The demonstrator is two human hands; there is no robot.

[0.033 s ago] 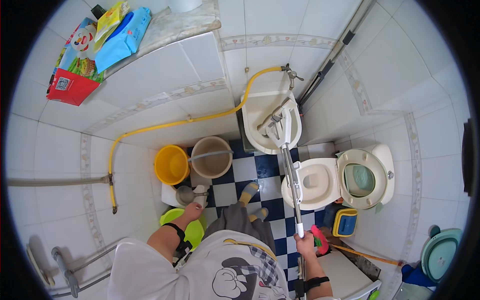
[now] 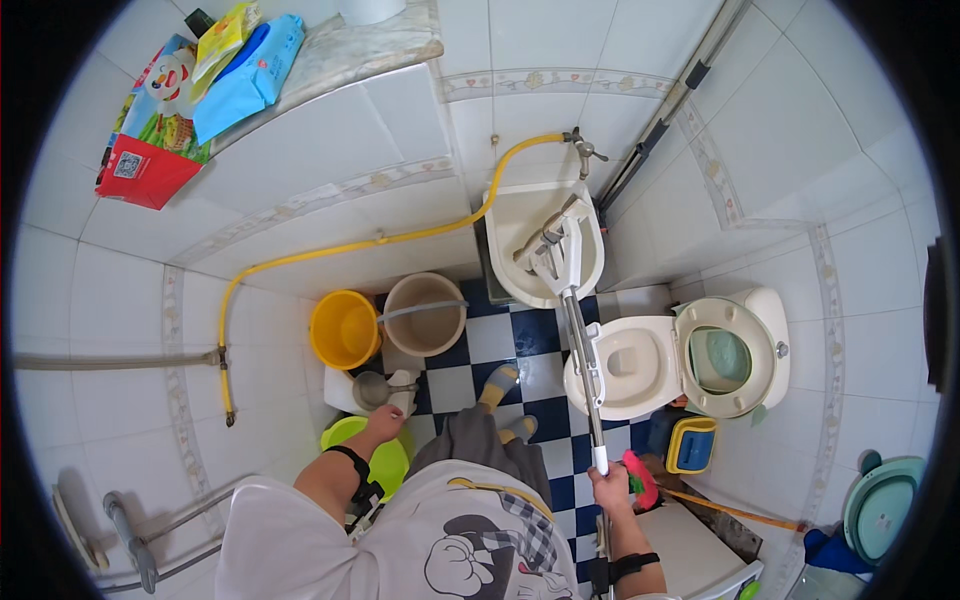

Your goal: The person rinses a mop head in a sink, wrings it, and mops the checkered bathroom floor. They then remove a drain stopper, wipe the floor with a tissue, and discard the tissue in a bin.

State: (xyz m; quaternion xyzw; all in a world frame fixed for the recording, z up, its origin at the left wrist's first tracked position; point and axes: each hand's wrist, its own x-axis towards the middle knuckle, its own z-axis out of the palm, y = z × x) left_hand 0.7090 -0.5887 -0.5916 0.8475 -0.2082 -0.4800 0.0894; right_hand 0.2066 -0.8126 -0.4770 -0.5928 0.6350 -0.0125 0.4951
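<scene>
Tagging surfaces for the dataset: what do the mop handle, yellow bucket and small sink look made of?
Mop handle: looks like bare metal tube, silvery sheen, held by the right hand. Yellow bucket: likely plastic, uniform saturated colour, smooth thin rim. Small sink: probably glazed ceramic, glossy white, thick rounded rim.

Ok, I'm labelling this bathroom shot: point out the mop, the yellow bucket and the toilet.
mop [image 2: 578, 345], head view, on the metal shaft above the right hand.
yellow bucket [image 2: 343, 328], head view, on its inner wall.
toilet [image 2: 630, 365], head view, on the white seat.
</scene>
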